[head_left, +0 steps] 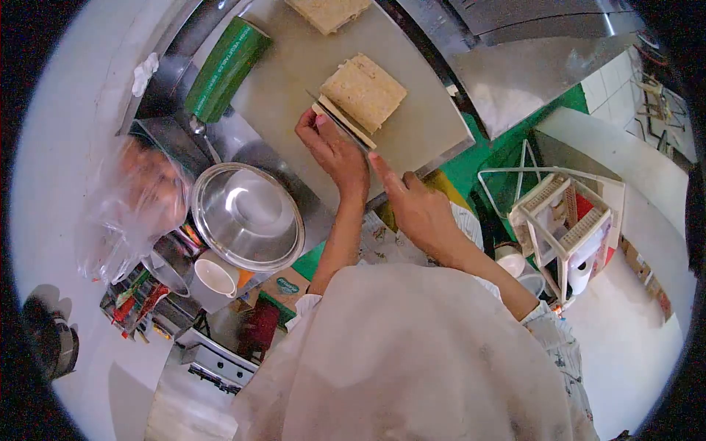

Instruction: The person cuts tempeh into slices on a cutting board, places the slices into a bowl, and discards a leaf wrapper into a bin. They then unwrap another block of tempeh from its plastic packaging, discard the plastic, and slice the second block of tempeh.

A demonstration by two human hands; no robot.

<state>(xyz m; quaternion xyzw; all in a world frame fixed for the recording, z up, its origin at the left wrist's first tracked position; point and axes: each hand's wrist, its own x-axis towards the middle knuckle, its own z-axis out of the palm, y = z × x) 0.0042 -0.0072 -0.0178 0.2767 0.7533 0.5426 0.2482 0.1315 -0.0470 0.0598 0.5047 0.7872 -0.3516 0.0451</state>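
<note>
A tan, grainy rectangular block (365, 90) lies on a grey cutting board (419, 132). A thin slice (340, 121) stands partly cut off its near side. My left hand (334, 151) rests its fingertips on that slice and the block's near edge. My right hand (415, 209) grips a knife handle with the index finger stretched along the top. The knife blade (334, 117) runs between the slice and the block. A second tan block (327, 11) sits at the board's far edge.
A green wrapped package (224, 70) lies left of the board. A round steel lid or bowl (246, 217) sits near my left arm, with a white cup (213, 275) and a clear plastic bag (136, 206) beside it. A white rack (566, 228) stands on the floor at right.
</note>
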